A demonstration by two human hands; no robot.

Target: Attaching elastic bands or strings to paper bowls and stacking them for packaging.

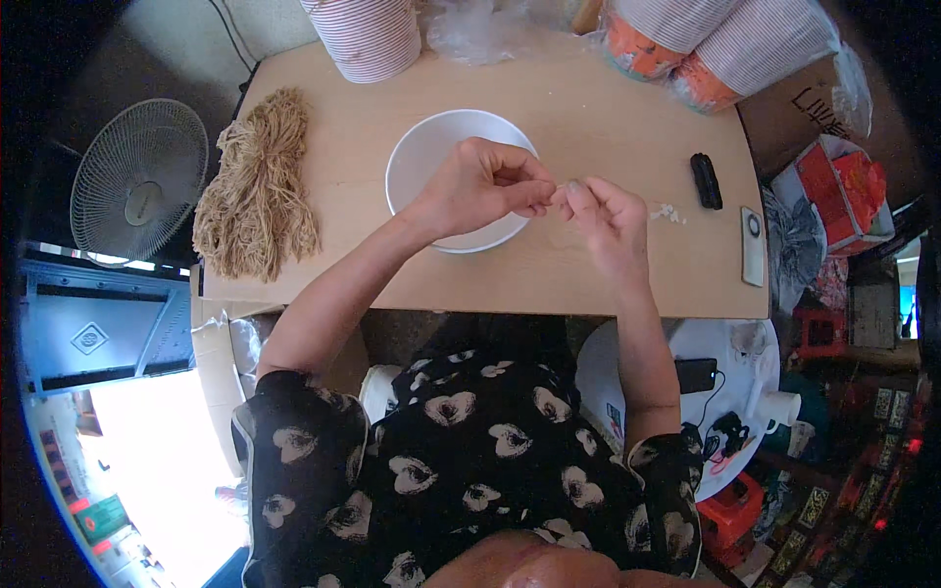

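Observation:
My left hand [485, 188] is over the right part of a white bowl [417, 162], its thumb and fingers pinched together. Just right of the bowl's rim, my right hand [610, 214] meets it, also pinched, so the fingertips nearly touch. Whatever is between the fingertips is too small to make out. Small whitish bits [668, 213] lie on the table right of my right hand. At the table's left lies a large bundle of tan, string-like strands [260, 191], gathered near its upper part.
Stacked paper cups [368, 39] stand at the back, with more wrapped stacks [745, 49] at back right. A black object [705, 181] and a pale flat case [752, 245] lie near the table's right edge. A fan [142, 186] stands left; a round white stool [730, 343] is lower right.

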